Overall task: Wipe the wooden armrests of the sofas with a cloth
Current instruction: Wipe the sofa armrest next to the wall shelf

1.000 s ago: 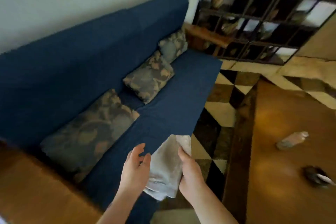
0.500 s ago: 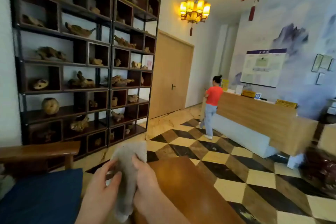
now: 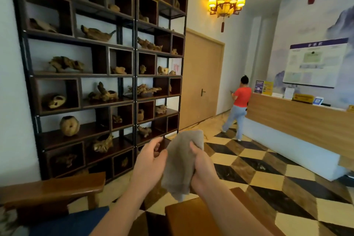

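Observation:
A grey cloth (image 3: 181, 163) hangs bunched in front of me at chest height. My right hand (image 3: 202, 168) grips its right side, fingers curled round the folds. My left hand (image 3: 151, 161) is beside the cloth on the left, fingers loosely bent, its thumb touching the cloth's edge. A wooden armrest (image 3: 51, 189) of the blue sofa (image 3: 76, 220) lies at the lower left, well left of and below both hands. The rest of the sofa is out of view.
A tall dark shelf unit (image 3: 107, 74) with carved wood pieces stands behind the armrest. A wooden coffee table (image 3: 191, 214) sits just below my hands. Checkered floor (image 3: 268, 174) stretches right to a reception counter (image 3: 298, 120), where a person (image 3: 238, 109) walks.
My view swung up from the sofa seat to the room, then closer to the shelves. Both hands stayed on the cloth and rose; the left now only touches its edge.

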`<state>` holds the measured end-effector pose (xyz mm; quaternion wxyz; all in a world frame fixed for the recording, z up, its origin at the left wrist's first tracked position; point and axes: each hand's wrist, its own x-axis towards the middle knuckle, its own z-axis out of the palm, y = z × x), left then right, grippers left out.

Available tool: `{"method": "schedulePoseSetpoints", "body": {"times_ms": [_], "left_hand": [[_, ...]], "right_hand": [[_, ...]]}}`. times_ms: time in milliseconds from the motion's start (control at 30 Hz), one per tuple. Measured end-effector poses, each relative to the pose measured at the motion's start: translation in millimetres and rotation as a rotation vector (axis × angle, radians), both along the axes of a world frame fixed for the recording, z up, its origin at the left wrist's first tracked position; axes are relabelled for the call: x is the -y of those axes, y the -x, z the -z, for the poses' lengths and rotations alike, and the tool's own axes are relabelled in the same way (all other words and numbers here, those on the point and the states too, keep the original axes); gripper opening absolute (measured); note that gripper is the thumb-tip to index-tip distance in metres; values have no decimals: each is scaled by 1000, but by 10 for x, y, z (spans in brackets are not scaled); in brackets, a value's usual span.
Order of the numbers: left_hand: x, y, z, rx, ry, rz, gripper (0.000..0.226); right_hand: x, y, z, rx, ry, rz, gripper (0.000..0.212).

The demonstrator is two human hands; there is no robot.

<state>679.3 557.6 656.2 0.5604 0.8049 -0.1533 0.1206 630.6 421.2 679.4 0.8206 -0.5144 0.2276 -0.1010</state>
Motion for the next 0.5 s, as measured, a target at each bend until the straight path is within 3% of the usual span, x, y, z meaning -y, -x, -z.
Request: {"method": "schedulePoseSetpoints", "body": {"times_ms": [267, 400, 500], "left_hand": [[36, -1744, 51, -3, 3, -30, 44], [47, -2473, 169, -20, -3, -83, 45], [-51, -3224, 263, -45, -26, -160, 46]], "right_hand": [[95, -1760, -87, 53, -36, -5, 25], [218, -2649, 108, 167, -6, -73, 41], [242, -3574, 263, 145, -51, -182, 22]]}}
